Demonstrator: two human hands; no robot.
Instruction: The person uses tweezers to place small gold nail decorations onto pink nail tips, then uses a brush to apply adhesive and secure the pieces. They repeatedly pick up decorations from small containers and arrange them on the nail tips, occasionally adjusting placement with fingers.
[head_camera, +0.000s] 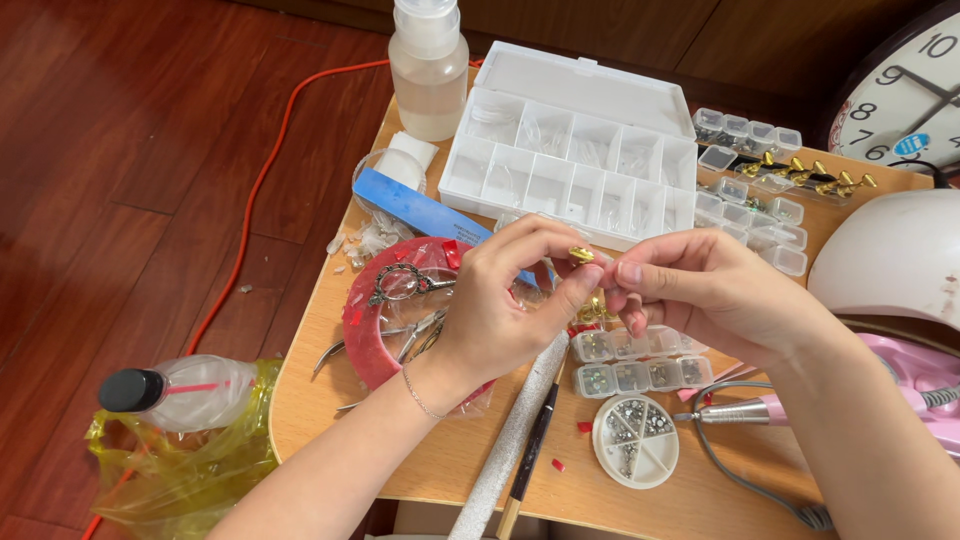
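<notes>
Both hands met above the middle of the counter (300, 400). The left hand (500, 310) and the right hand (700, 290) each had their grip pinched together on a small gold clip (582, 255). At twelve o'clock sat the white compartment box (570, 150); at six o'clock, a round gem wheel (635, 440).

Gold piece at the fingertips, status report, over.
Left hand and right hand pinch small gold piece together above the table. White compartment box open behind. Nothing between the hands.
</notes>
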